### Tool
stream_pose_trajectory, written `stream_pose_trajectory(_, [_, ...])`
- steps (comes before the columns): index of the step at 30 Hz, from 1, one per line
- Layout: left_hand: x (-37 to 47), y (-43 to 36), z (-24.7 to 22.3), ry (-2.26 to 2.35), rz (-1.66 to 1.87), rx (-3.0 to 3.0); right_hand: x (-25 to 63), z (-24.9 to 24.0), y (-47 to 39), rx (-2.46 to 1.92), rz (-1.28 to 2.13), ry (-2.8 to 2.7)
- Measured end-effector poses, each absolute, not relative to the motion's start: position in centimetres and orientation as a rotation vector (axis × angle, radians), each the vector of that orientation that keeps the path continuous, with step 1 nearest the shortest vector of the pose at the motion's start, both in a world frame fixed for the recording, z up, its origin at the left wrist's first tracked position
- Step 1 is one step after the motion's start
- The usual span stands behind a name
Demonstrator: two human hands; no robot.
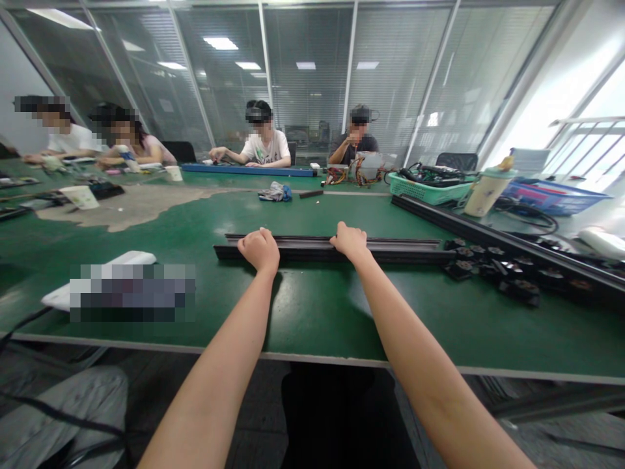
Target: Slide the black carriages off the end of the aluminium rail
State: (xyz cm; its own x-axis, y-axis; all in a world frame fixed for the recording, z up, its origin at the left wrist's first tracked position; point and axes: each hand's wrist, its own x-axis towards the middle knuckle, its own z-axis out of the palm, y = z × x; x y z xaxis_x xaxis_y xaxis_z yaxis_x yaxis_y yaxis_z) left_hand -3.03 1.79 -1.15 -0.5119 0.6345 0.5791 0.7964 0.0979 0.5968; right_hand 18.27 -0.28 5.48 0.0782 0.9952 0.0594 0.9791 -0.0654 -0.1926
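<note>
A long black channel-shaped rail [312,253] lies crosswise on the green table [312,312] in front of me. Its hollow side faces up, and its pale inside shows between two dark walls. My left hand [260,250] is closed round the rail near its left end. Further right, my right hand [350,241] grips the same rail around its middle, knuckles up. The fingertips of both hands are partly hidden behind the rail's walls. Several small black fan-like parts [508,260] lie just past the rail's right end.
Another long black rail [488,228] slants along the right side. Behind it stand a green basket [432,189] of cables, a lidded cup [488,189] and a blue basket [561,198]. A crumpled cloth [276,191] lies ahead; a white device [131,259] is at left. Several people sit across the table.
</note>
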Motion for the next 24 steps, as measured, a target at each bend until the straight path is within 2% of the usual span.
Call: stream_pose_trajectory(24, [-2.98, 1.76, -1.0, -2.211, -1.343, -1.441, 18.79, 5.04, 0.03, -2.189, 0.154, -1.943])
